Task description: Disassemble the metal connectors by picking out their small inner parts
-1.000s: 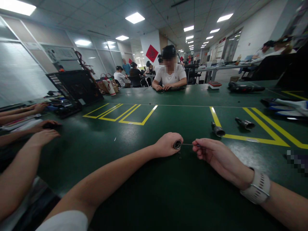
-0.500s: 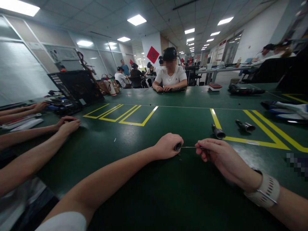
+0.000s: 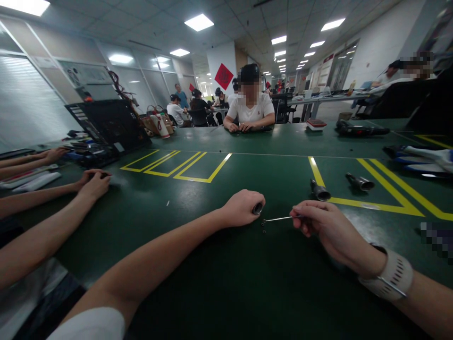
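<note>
Left hand: grip clamped on a short dark metal cylinder, resting on the green worktop.
Right hand: fingers pinched on a thin metal rod, tip pointing left.
Small screws: on the worktop, just below the cylinder, at the rod's tip.
Nozzles: beyond, by yellow lines.

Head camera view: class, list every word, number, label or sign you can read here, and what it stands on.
No text is readable.
Red diamond-shaped paper sign on the white pillar: dark character, too blurred.
White board on the left wall: print too small.
Red emblem on the white T-shirt: too small.
</note>
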A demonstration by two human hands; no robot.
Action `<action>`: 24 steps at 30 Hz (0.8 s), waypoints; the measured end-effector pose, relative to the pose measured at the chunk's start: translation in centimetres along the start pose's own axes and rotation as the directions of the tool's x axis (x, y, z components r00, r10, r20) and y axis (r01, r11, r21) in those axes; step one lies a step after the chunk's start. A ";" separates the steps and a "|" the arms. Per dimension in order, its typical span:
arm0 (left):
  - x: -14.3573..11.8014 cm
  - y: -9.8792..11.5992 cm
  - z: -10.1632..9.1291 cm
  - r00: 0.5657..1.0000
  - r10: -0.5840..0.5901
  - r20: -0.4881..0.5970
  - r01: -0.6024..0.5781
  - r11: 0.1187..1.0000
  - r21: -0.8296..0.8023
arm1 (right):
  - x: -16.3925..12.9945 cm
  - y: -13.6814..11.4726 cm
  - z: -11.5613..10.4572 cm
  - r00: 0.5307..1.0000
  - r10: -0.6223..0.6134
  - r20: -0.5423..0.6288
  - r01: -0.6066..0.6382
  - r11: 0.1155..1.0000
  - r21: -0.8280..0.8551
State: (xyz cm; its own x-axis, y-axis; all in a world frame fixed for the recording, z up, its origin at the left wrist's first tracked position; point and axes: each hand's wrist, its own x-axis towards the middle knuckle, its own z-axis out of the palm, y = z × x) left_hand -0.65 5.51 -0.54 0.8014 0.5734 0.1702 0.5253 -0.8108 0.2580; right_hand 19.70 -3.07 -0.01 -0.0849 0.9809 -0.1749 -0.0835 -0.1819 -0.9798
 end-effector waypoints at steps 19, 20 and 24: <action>0.1 -0.1 -0.8 0.979 0.051 0.199 0.077 0.806 -0.587 | 0.1 0.3 -0.2 0.990 -0.061 -0.130 0.062 0.998 0.003; 0.0 -0.1 -0.9 0.977 0.057 0.207 0.078 0.803 -0.591 | 0.1 0.3 -0.3 0.982 -0.081 -0.169 0.088 0.996 0.031; 0.1 -0.2 -1.1 0.976 0.044 0.214 0.095 0.797 -0.596 | 0.2 0.5 -0.3 0.928 -0.166 -0.335 0.195 0.979 0.054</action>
State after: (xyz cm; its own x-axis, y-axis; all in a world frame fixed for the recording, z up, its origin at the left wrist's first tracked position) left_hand -0.98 5.84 0.49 0.8666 0.4983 -0.0262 0.3241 -0.5221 0.7889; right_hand 19.93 -2.97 -0.58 0.2673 0.9631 -0.0318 -0.1516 0.0095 -0.9884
